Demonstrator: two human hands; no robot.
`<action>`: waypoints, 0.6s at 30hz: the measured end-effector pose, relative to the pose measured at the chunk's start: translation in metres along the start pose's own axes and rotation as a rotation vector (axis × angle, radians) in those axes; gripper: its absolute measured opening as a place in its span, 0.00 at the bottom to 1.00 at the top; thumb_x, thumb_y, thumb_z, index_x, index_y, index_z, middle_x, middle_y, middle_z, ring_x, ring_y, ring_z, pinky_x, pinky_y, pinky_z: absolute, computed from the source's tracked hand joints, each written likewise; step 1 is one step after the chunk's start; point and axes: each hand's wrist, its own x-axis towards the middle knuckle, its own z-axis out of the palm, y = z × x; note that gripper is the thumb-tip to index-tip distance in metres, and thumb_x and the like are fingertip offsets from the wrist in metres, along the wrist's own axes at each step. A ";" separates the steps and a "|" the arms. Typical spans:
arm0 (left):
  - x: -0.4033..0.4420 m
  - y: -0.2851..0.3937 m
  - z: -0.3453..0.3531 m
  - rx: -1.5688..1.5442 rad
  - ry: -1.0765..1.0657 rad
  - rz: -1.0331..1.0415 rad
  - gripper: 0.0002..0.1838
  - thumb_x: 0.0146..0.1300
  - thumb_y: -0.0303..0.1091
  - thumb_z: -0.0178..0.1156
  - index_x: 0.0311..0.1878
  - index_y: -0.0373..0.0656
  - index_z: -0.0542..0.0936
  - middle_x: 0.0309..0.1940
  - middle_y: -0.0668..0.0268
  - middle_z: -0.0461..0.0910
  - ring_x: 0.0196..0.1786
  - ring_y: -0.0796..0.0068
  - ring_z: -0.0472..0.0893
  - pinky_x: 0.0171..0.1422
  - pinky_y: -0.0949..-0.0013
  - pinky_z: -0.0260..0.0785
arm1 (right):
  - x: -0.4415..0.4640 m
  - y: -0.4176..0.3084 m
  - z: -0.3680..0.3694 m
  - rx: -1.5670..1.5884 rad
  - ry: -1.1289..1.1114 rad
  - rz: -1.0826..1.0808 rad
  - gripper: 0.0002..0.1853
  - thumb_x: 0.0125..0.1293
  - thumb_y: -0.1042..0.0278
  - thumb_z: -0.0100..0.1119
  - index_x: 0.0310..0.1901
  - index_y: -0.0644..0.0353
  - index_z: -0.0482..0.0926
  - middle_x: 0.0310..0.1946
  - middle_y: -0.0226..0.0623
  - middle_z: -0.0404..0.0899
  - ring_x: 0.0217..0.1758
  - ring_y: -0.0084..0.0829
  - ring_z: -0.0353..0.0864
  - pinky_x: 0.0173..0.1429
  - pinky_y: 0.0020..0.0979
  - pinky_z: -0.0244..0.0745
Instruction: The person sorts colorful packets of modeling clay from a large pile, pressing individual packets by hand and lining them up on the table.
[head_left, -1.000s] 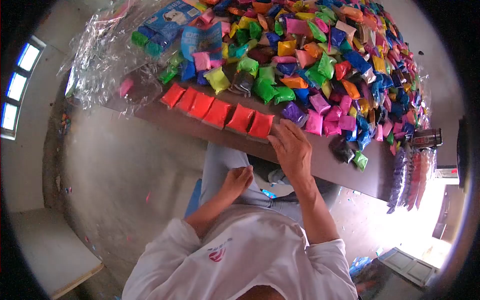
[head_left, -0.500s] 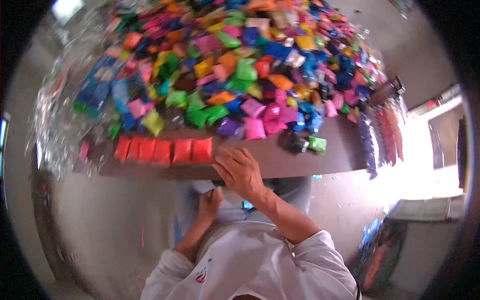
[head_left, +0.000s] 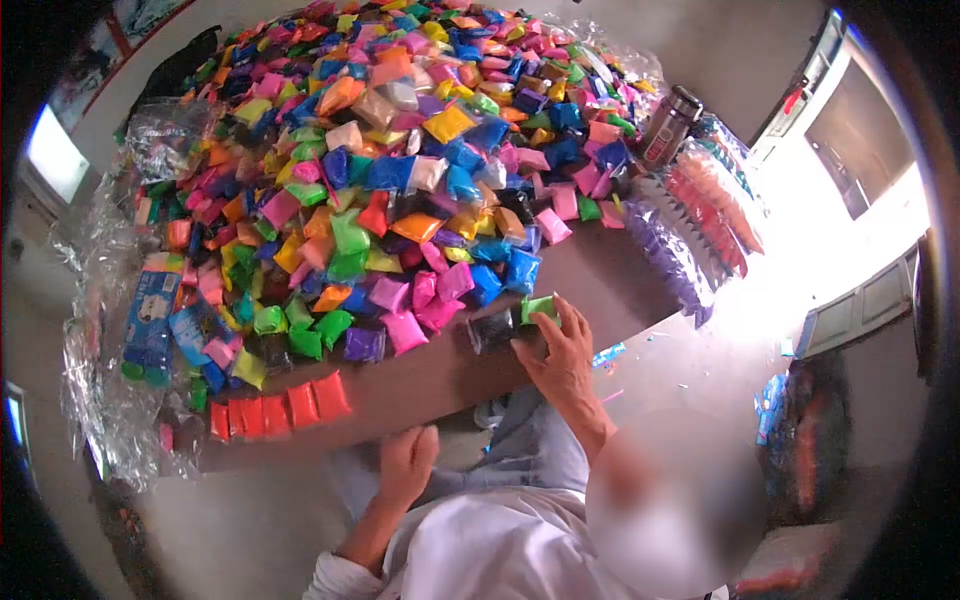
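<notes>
My right hand [head_left: 560, 350] reaches over the table's front edge with thumb and forefinger apart. Its fingertips touch a small light-green packet [head_left: 537, 308], and the thumb is close to a black packet [head_left: 490, 331] beside it. Down at the table edge, my left hand [head_left: 408, 465] is curled into a loose fist, with nothing visible in it. To its upper left, several red-orange packets [head_left: 275, 413] lie side by side in a row along the front edge.
A large heap of small colourful packets [head_left: 350, 235] covers much of the brown table [head_left: 430, 385]. Crumpled clear plastic [head_left: 95, 370] hangs at the left. A metal flask [head_left: 670, 128] and filled bags of purple packets [head_left: 680, 255] stand at the right.
My right hand has moved right, from beside the red-orange row to the green and black packets. My left hand stays low, curled. The camera view has turned.
</notes>
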 end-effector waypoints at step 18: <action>0.082 -0.011 0.021 0.198 0.215 0.119 0.18 0.65 0.39 0.52 0.22 0.38 0.70 0.15 0.50 0.69 0.21 0.48 0.73 0.24 0.56 0.60 | 0.106 -0.053 0.060 0.105 -0.141 -0.533 0.22 0.49 0.67 0.64 0.49 0.57 0.77 0.54 0.35 0.74 0.58 0.39 0.70 0.58 0.40 0.64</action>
